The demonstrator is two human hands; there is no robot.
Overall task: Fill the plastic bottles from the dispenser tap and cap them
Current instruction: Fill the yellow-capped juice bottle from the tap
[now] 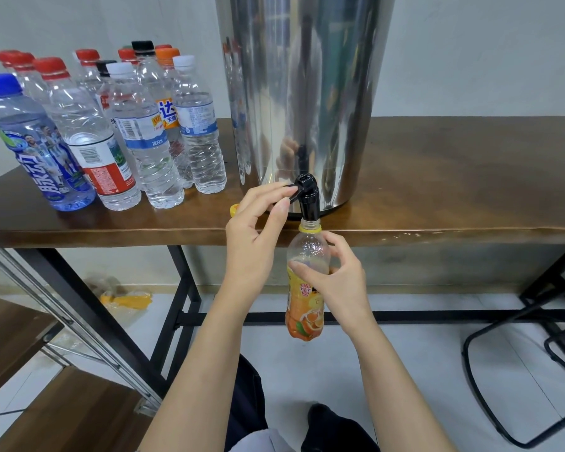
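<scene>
A tall steel dispenser [304, 93] stands on the wooden table [454, 190], its black tap [308, 197] hanging over the front edge. My right hand [336, 282] grips an uncapped bottle with an orange-and-yellow label [304, 308], holding its yellow-ringed mouth right under the spout. My left hand [258, 233] pinches the tap's black lever between thumb and fingers. A yellow cap [234, 209] lies on the table just behind my left hand, partly hidden.
Several capped clear bottles [137, 132] with red, blue, white, black and orange caps stand at the table's left. Black table legs and a crossbar run below. Black chair frames [519, 337] sit at the right, a metal-framed shelf [62, 321] at the left.
</scene>
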